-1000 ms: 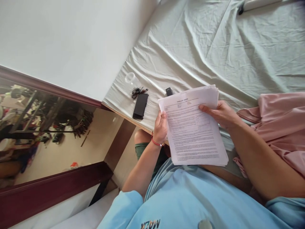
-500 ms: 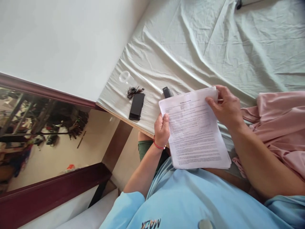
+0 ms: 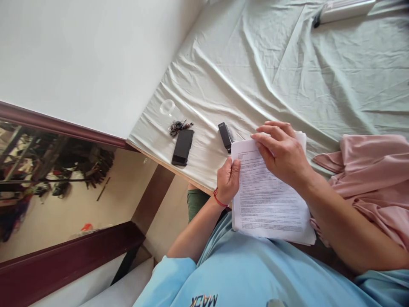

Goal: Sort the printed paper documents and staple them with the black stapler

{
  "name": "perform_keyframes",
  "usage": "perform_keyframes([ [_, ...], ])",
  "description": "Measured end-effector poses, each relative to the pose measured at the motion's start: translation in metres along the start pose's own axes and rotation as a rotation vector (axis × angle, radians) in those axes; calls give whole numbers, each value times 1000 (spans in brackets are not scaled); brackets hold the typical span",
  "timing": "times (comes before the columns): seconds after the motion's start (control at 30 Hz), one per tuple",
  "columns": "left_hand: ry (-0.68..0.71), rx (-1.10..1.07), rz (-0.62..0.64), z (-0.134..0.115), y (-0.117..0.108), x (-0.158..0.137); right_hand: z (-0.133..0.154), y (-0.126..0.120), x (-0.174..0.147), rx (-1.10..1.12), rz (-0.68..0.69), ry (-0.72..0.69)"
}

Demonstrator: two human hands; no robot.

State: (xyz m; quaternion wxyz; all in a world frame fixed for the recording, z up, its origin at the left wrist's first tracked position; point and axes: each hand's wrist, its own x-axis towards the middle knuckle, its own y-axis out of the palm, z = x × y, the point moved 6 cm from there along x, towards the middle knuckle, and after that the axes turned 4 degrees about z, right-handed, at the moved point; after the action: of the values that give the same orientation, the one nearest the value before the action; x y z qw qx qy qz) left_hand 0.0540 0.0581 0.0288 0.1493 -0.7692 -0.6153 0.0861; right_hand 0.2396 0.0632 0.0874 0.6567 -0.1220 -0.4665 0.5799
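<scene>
A stack of printed paper sheets (image 3: 271,209) rests upright-tilted against my lap, its text facing me. My left hand (image 3: 228,181) is closed on the stack's left edge, thumb on the front and the other fingers hidden behind. A red string bracelet circles that wrist. Across the top edge of the stack lies my right hand (image 3: 279,147), its fingers stretched out and loosely bent over the paper, covering the upper right of the page. Just beyond the stack's upper left corner, a black stapler-like object (image 3: 225,135) lies on the sheet.
A black phone (image 3: 182,147), a small tangle of dark cords or keys (image 3: 179,126) and a clear plastic cup (image 3: 168,108) lie on the pale green bedsheet (image 3: 255,85). Pink cloth (image 3: 377,170) is at right. A white device (image 3: 347,10) sits at the far edge.
My right hand has left the stack's top right corner and moved left over its top edge. The stack now shows a different page and sits slightly lower and further right.
</scene>
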Motion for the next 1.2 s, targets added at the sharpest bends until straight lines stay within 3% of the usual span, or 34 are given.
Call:
perform_keyframes([
  [0.33,-29,-56,-11,-6,4,7,-8,5,1,-37,36,90],
  [0.53,-71,-45,-12,-12,2,11,-5,1,1,-4,-110,40],
  [0.73,-66,-57,-26,-12,4,11,-3,0,1,-13,-138,24],
  [1.2,48,125,16,-20,8,12,4,3,5,-4,-10,75],
])
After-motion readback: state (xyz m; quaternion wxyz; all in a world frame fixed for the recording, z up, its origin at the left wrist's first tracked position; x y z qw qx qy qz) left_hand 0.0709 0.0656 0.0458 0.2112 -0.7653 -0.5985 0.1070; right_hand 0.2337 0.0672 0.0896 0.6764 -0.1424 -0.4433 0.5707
